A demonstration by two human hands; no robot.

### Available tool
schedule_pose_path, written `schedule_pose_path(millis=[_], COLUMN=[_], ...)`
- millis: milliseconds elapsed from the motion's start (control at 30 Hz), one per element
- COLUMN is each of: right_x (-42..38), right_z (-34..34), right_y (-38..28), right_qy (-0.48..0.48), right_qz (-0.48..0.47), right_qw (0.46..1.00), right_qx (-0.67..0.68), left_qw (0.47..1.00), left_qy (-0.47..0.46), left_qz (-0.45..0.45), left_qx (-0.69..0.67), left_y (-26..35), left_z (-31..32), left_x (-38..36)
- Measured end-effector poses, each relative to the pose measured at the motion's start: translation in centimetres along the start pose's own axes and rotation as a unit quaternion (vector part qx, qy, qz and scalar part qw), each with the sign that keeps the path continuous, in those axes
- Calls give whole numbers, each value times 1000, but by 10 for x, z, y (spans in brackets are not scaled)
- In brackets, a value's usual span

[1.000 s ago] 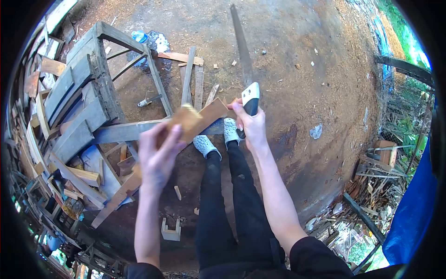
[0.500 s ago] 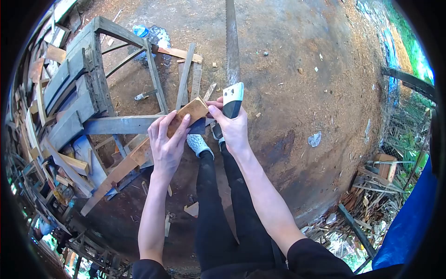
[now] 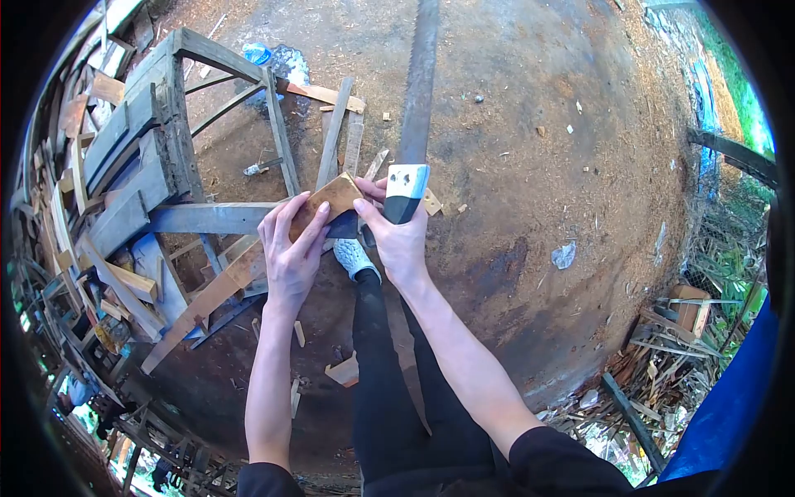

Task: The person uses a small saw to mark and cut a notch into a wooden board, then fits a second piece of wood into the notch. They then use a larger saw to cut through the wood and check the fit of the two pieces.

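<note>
My left hand (image 3: 290,248) is closed on a short wooden block (image 3: 335,201), fingers on its upper face. In my right hand (image 3: 397,242) is a handsaw (image 3: 406,184) with a white and black handle. Its long blade points away from me, toward the top of the view. The thumb and a finger of my right hand also meet the right end of the block. Behind the block lies a dark blue surface, mostly hidden. The inner sides of both palms are out of sight.
A weathered wooden frame (image 3: 175,124) stands on the left, with a horizontal beam (image 3: 219,219) reaching toward my left hand. Boards and offcuts pile up along the left edge. Sawdust and scraps cover the dirt floor (image 3: 530,166). A blue tarp (image 3: 720,414) hangs at lower right.
My right hand and the saw have shifted slightly left and down, and the blade leans more to the right. The block has turned, showing more of its broad face. One shoe is now hidden.
</note>
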State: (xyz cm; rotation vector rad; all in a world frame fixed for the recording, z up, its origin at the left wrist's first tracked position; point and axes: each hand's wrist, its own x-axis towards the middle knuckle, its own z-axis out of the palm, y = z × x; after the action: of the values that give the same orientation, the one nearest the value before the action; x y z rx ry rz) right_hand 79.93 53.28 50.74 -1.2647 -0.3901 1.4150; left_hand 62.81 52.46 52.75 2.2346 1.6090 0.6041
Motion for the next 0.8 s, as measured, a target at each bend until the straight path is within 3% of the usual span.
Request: schedule_pose_path(millis=[233,800], right_x=[-5,-8], right_z=[5,9], right_y=[3,6], right_qy=[23,75], right_qz=[-57,-89], right_qw=[993,980], right_qx=[-104,-162], left_qw=[1000,999], left_qy=[13,31], left_qz=[14,25], left_qx=[-3,-10], left_y=[-2,-2], left_z=[4,6], left_x=[0,0])
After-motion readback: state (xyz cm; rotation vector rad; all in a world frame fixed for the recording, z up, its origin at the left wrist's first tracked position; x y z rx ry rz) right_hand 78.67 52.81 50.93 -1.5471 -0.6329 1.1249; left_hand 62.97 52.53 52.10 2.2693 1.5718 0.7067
